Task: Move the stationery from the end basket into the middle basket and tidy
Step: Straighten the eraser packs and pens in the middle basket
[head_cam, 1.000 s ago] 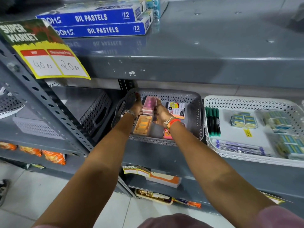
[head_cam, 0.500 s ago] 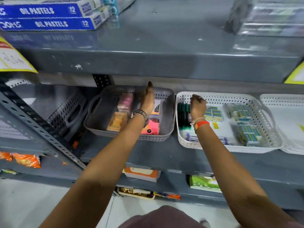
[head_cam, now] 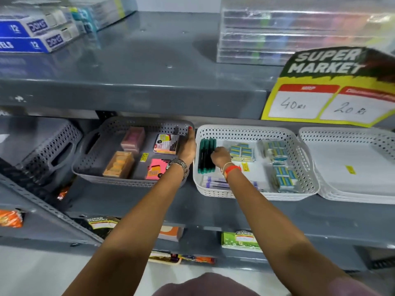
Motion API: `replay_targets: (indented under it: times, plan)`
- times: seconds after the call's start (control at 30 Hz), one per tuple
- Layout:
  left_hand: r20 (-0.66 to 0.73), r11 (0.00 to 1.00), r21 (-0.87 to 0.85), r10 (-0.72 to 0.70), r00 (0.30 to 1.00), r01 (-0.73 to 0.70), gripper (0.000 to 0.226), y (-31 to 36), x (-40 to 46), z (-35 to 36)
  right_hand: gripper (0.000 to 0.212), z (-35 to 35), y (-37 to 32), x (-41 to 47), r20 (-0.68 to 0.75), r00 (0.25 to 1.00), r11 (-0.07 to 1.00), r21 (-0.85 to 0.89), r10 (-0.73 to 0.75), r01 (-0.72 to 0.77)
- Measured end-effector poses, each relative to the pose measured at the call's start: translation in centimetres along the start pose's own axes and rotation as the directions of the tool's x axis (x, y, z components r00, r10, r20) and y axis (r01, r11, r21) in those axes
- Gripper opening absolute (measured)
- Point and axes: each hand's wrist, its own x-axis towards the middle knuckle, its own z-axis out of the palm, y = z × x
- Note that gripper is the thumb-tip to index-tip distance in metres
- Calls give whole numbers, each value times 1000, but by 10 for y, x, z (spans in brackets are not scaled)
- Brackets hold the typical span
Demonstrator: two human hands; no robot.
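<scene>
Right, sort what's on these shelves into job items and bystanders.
Job:
grey basket
white basket
green markers
blue packets
left hand, on the grey basket's rim
right hand, among the white basket's stock

Bystanders:
oil pastel boxes
clear cases
price sign
empty white basket

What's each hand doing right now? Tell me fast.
Left hand: open, fingers on the grey basket rim.
Right hand: closed beside the green markers; contents cannot be told.
</scene>
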Motion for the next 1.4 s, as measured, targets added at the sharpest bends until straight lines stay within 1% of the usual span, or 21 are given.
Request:
replay_targets:
  times: [0.07, 0.17, 0.23, 0.27, 0.33, 0.4, 0.43, 0.47, 0.53, 0.57, 0.63, 0.7, 0.73, 0.8, 0.9, 1.07, 1.13, 1.23, 1.3, 1.37, 1.4]
  plan:
    - [-15, 1000, 18, -9, 1000, 9, 81, 6, -11, 2, 17, -2, 1, -3, 9, 1000, 1000, -1, -5, 5]
    - [-75, 996, 82, 43, 996, -37, 63, 25, -40, 2, 22, -7, 6, -5, 5, 999, 995, 89, -33, 33]
    - [-149, 974, 188, 156, 976, -127, 52, 31, -52, 9, 31, -14, 12, -7, -123, 990, 964, 249, -69, 98]
    - [-180, 958, 214, 230, 957, -190, 48, 33, -57, 12, 34, -20, 15, -8, -220, 974, 933, 337, -55, 128]
    - [-190, 931, 225, 332, 924, -288, 43, 36, -63, 23, 32, -40, 23, -9, -387, 922, 881, 443, 20, 167]
    - [-142, 927, 207, 345, 928, -313, 41, 36, -65, 39, 31, -61, 35, -8, -487, 866, 872, 465, 111, 149]
    - [-98, 938, 187, 312, 945, -290, 42, 36, -66, 49, 33, -73, 44, -5, -494, 858, 877, 463, 137, 127]
    - [-37, 956, 165, 252, 967, -243, 45, 35, -65, 57, 35, -81, 50, -2, -476, 868, 893, 440, 140, 97]
    - [72, 984, 157, 73, 995, -83, 52, 30, -60, 77, 39, -91, 60, 1, -394, 910, 936, 350, 126, 22]
    - [98, 982, 188, -3, 995, -16, 55, 25, -54, 85, 40, -92, 65, 3, -343, 933, 952, 306, 111, 0]
    - [165, 964, 260, -97, 981, 51, 56, 17, -45, 96, 43, -93, 69, 6, -266, 962, 971, 238, 60, 5]
    - [219, 955, 280, -158, 963, 93, 77, 7, -37, 106, 47, -95, 68, 3, -205, 978, 966, 260, 42, 13]
    - [223, 956, 273, -170, 960, 106, 82, 4, -35, 109, 48, -96, 67, 2, -190, 981, 961, 274, 29, 24]
    - [213, 962, 250, -168, 963, 113, 81, 2, -35, 111, 47, -96, 67, 1, -152, 988, 957, 288, 6, 39]
    - [208, 966, 231, -167, 964, 117, 85, -2, -34, 112, 46, -99, 65, -3, -148, 989, 949, 314, 3, 44]
    - [250, 979, 74, -200, 947, 187, 95, -20, -12, 117, 47, -98, 67, 0, -104, 994, 935, 354, 26, 12]
    - [239, 973, 38, -229, 944, 227, 88, -14, -23, 116, 49, -100, 65, -3, -79, 996, 928, 374, 31, 1]
    - [231, 981, -16, -183, 955, 192, 54, 0, -38, 109, 50, -102, 68, -1, -49, 998, 924, 381, 35, -14]
    - [244, 984, -59, -149, 958, 168, 55, 2, -38, 106, 56, -102, 70, -2, -44, 999, 927, 376, 26, -7]
    - [245, 988, 18, -153, 957, 153, 63, 5, -37, 101, 56, -104, 69, -9, -71, 997, 946, 324, 10, 13]
    - [240, 985, 113, -153, 959, 129, 66, 6, -36, 97, 51, -104, 68, -13, -113, 994, 963, 265, -8, 38]
